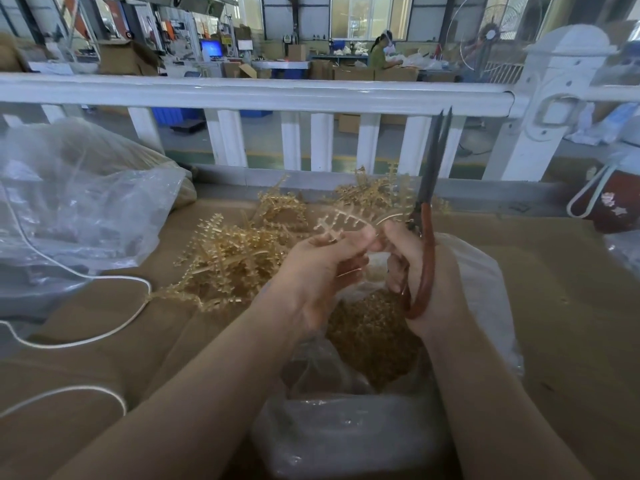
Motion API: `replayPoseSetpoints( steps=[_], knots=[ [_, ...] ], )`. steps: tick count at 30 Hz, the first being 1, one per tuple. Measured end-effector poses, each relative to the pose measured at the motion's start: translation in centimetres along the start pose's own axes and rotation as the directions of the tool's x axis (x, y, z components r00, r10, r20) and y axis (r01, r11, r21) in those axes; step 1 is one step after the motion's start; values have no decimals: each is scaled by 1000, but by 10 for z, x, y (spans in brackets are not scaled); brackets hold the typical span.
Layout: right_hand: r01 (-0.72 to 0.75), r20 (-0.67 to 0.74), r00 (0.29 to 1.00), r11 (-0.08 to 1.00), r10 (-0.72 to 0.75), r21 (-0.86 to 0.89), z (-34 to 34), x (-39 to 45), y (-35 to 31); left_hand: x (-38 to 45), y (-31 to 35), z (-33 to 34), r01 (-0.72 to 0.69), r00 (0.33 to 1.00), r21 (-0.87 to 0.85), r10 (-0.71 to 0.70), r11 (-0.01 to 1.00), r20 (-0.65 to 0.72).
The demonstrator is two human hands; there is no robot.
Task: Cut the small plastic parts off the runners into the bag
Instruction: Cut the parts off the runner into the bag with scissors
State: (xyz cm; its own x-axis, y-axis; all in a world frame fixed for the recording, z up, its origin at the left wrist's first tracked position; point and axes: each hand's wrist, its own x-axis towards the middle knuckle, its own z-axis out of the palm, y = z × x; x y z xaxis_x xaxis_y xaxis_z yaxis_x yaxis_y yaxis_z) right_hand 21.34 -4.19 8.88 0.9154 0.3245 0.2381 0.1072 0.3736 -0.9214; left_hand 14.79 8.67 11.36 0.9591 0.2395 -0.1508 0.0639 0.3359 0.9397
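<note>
No text, label, brand or number can be read anywhere in the view. A yellow sign (227, 40) is seen far behind the white railing (256, 93), but its print is too blurred to make out. A blue monitor (211, 48) left of that sign shows a lit screen with no legible characters.

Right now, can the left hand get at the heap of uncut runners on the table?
Probably not yet: the left hand already grips a runner. The heap lies unobstructed just left.
</note>
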Motion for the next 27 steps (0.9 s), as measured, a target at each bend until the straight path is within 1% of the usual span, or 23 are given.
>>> replayPoseSetpoints(
  steps=[2, 4, 7, 11, 14, 19, 21, 24, 26, 27],
  knots=[
    [-28, 14, 999, 999, 29, -41, 4, 0, 0, -2, -3, -1, -52, 998, -63, 51, 997, -25],
    [-55, 25, 998, 997, 57, -50, 5, 0, 0, -4, -4, -1, -98, 995, -90, 94, 991, -40],
    [-83, 22, 996, 996, 84, -41, 6, 0, -1, -7, -3, -1, -151, 986, -60, 146, 987, -83],
    [-102, 46, 994, 995, 102, -15, 3, -1, -2, -9, -5, -4, -216, 974, -26, 213, 976, -81],
    [-123, 20, 992, 992, 123, 9, 3, -1, -2, -8, -8, -6, -276, 957, 43, 278, 960, -85],
    [-106, -33, 994, 993, 104, -49, 7, -1, -2, -6, -12, -11, -383, 915, 216, 401, 898, -48],
    [-103, -44, 994, 992, 100, -73, 8, -2, -2, -5, -12, -12, -394, 907, 251, 418, 884, -47],
    [-114, -44, 993, 988, 110, -102, 8, -4, -3, -4, -12, -11, -387, 908, 254, 414, 886, -63],
    [-111, -34, 994, 988, 108, -108, 8, -5, -4, -8, -8, -11, -370, 923, 188, 383, 910, -39],
    [-105, -29, 994, 989, 102, -102, 9, -5, -5, -9, -6, -11, -352, 935, 127, 355, 927, 3]
  ],
)
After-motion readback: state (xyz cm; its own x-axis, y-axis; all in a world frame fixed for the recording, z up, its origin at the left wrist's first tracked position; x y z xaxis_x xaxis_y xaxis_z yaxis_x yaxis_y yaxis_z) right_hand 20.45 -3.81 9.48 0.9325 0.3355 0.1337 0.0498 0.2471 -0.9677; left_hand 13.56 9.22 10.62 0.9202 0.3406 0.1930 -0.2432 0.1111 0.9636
